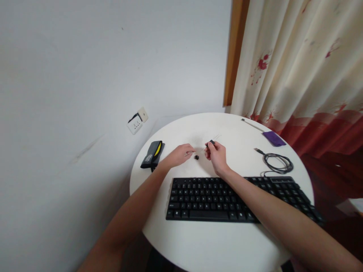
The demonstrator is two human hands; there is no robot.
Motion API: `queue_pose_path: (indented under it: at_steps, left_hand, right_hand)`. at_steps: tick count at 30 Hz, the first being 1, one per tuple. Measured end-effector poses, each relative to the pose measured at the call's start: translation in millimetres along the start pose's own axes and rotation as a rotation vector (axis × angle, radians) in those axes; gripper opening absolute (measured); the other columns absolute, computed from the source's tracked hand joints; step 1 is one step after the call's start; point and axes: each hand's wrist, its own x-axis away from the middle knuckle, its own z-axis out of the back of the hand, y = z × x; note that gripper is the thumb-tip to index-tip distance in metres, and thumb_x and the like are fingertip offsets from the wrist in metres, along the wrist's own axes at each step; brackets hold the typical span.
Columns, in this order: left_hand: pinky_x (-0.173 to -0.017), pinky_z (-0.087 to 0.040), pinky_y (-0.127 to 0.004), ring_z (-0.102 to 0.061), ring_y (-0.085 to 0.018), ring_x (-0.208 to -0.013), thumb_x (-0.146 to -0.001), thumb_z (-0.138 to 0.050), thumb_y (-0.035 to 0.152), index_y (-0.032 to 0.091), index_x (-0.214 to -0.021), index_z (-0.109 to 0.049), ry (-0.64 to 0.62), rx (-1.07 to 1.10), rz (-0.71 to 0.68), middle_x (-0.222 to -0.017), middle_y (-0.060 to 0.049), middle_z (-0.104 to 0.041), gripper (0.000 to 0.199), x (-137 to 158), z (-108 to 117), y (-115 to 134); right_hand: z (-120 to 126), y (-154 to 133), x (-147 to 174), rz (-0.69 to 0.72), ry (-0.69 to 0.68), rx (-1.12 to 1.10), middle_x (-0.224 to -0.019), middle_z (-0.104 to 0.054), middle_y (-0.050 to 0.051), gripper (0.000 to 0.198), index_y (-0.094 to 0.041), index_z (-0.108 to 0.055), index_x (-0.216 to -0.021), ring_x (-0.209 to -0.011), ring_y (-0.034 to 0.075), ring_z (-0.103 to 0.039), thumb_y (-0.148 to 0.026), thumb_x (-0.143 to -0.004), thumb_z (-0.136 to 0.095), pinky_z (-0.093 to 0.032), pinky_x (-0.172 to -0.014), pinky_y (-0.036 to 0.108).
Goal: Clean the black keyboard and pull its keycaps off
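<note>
My left hand (181,155) is above the white table, its fingertips pinched round a thin, pale stick (187,153) whose kind is too small to make out. To its right, my right hand (217,155) is closed on a small black piece (211,142) held between thumb and fingers. Thin wires (217,136) stick out beyond that hand; whether they belong to the piece is unclear. On the table between both hands lies a small black keycap-like block (196,157). A black keyboard (208,200) stretches below the hands, partly covered by my right forearm.
A grey-black pouch (151,155) with a yellow part lies at the left of the round white table (195,238). Toward the right are a coiled USB cable (279,164), a purple cloth (273,138) and a thin brush-like stick (252,125). Wall and curtain stand behind.
</note>
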Motion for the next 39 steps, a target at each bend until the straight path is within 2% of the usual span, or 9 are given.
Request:
queue_pose_path:
  at_steps: [2, 4, 7, 9, 12, 22, 32, 39]
  left_hand:
    - [-0.094, -0.046, -0.034, -0.061, -0.020, -0.102, -0.092, -0.060, 0.028, 0.023, -0.115, -0.071, 0.024, -0.002, -0.016, -0.108, -0.007, -0.069, 0.026, 0.0, -1.2, 3.4]
    - [-0.097, -0.044, -0.037, -0.060, -0.022, -0.105, -0.091, -0.064, 0.033, 0.024, -0.113, -0.071, -0.011, -0.015, -0.059, -0.108, -0.007, -0.070, 0.025, -0.9, -5.5, 5.5]
    - [-0.096, -0.043, -0.037, -0.060, -0.021, -0.102, -0.092, -0.063, 0.030, 0.024, -0.106, -0.073, -0.063, -0.037, -0.098, -0.105, -0.005, -0.071, 0.018, -3.5, -13.2, 4.8]
    - [-0.095, -0.042, -0.037, -0.060, -0.021, -0.101, -0.092, -0.062, 0.028, 0.024, -0.103, -0.073, -0.040, -0.059, -0.091, -0.103, -0.004, -0.072, 0.016, -5.9, -16.9, 3.3]
    - [-0.093, -0.041, -0.037, -0.058, -0.021, -0.099, -0.092, -0.063, 0.026, 0.023, -0.104, -0.073, 0.017, -0.094, -0.032, -0.105, -0.004, -0.073, 0.017, -10.6, -20.6, 3.1]
    - [-0.090, -0.032, -0.044, -0.052, -0.027, -0.106, -0.087, -0.069, 0.025, 0.028, -0.099, -0.075, 0.166, -0.145, 0.317, -0.109, -0.003, -0.072, 0.014, -19.0, -28.3, 7.4]
    - [-0.090, -0.030, -0.045, -0.049, -0.027, -0.105, -0.087, -0.069, 0.027, 0.029, -0.099, -0.076, 0.156, -0.166, 0.338, -0.109, -0.003, -0.071, 0.014, -19.2, -22.7, -1.9]
    - [-0.092, -0.033, -0.043, -0.043, -0.029, -0.117, -0.080, -0.078, 0.032, 0.036, -0.092, -0.079, 0.277, -0.197, 0.443, -0.129, -0.001, -0.057, 0.013, -19.2, -25.5, -6.8]
  right_hand:
    - [0.2, -0.5, 0.1, 0.000, -0.002, -0.002, -0.061, -0.057, -0.002, 0.021, -0.016, -0.059, -0.078, -0.042, 0.008, -0.046, -0.038, -0.080, -0.059, -0.030, -0.038, 0.022]
    - [0.4, -0.5, -0.1, 0.003, 0.002, 0.004, -0.061, -0.057, -0.002, 0.022, -0.016, -0.059, -0.078, -0.042, 0.008, -0.046, -0.038, -0.080, -0.059, -0.030, -0.038, 0.022]
    - [0.2, 0.8, -0.9, 0.008, 0.009, 0.005, -0.061, -0.057, -0.002, 0.022, -0.016, -0.059, -0.078, -0.042, 0.008, -0.045, -0.038, -0.079, -0.059, -0.029, -0.038, 0.022]
    - [-0.2, 2.2, -1.4, 0.009, 0.011, -0.007, -0.060, -0.057, -0.002, 0.021, -0.016, -0.059, -0.077, -0.041, 0.008, -0.044, -0.037, -0.079, -0.060, -0.028, -0.037, 0.022]
    - [-0.5, 3.3, -1.2, 0.010, 0.013, -0.013, -0.059, -0.057, -0.002, 0.020, -0.016, -0.059, -0.076, -0.041, 0.008, -0.044, -0.037, -0.079, -0.060, -0.028, -0.037, 0.022]
    - [-0.1, 1.2, 0.9, 0.023, 0.012, 0.010, -0.059, -0.057, -0.003, 0.022, -0.017, -0.059, -0.076, -0.042, 0.008, -0.044, -0.038, -0.079, -0.060, -0.030, -0.038, 0.022]
    - [-0.8, 0.9, 1.9, 0.021, 0.006, 0.010, -0.059, -0.057, -0.003, 0.020, -0.016, -0.060, -0.076, -0.041, 0.007, -0.044, -0.036, -0.080, -0.059, -0.032, -0.039, 0.022]
    - [-1.2, 3.2, 1.3, 0.020, 0.005, 0.027, -0.059, -0.057, -0.002, 0.020, -0.016, -0.060, -0.076, -0.041, 0.007, -0.045, -0.036, -0.080, -0.059, -0.032, -0.039, 0.021]
